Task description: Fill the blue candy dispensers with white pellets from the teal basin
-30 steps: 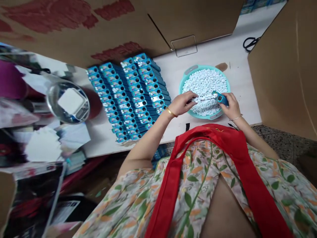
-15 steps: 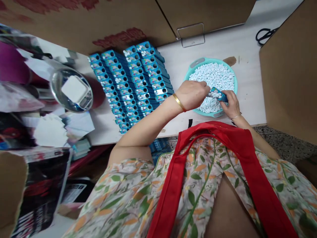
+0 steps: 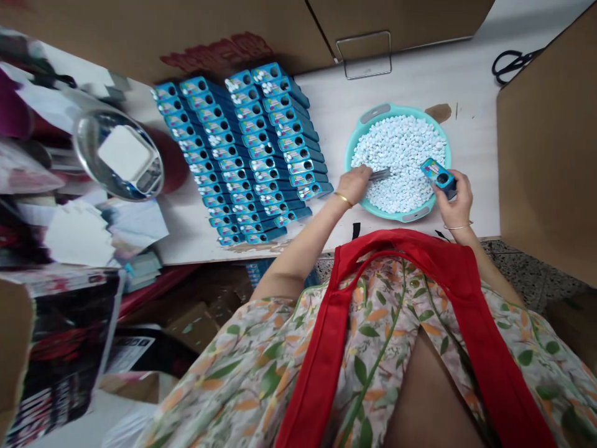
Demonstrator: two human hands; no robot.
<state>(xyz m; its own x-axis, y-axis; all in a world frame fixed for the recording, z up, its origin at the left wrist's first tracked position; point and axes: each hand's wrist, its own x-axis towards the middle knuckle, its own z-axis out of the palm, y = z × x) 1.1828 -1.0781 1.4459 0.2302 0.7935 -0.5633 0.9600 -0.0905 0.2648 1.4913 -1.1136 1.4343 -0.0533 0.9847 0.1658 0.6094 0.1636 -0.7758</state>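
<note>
My left hand (image 3: 354, 185) is closed on a narrow grey metal scoop (image 3: 380, 175), its tip over the small white pellets (image 3: 396, 149). The exact shape of the scoop is hard to make out. These pellets fill a round turquoise basin (image 3: 351, 143) with grey handles. At the basin's right rim my right hand (image 3: 456, 202) grips a small blue box (image 3: 437, 174), tilted, with a dark round hole in its printed face. To the left, several rows of like blue boxes (image 3: 261, 152) lie with their holed ends up; white pellets show on some of them.
A cardboard wall (image 3: 224, 37) with a wire loop (image 3: 364, 56) runs along the back, and another cardboard panel (image 3: 550, 155) stands at the right. Black-handled scissors (image 3: 508, 65) lie at the back right. A metal bowl (image 3: 84, 155) holding a white scale (image 3: 125, 155) sits left.
My left hand rose to the box with the scoop, then drew back left and down to the pellets. The box in my right hand has moved right, its face turned more to view.
</note>
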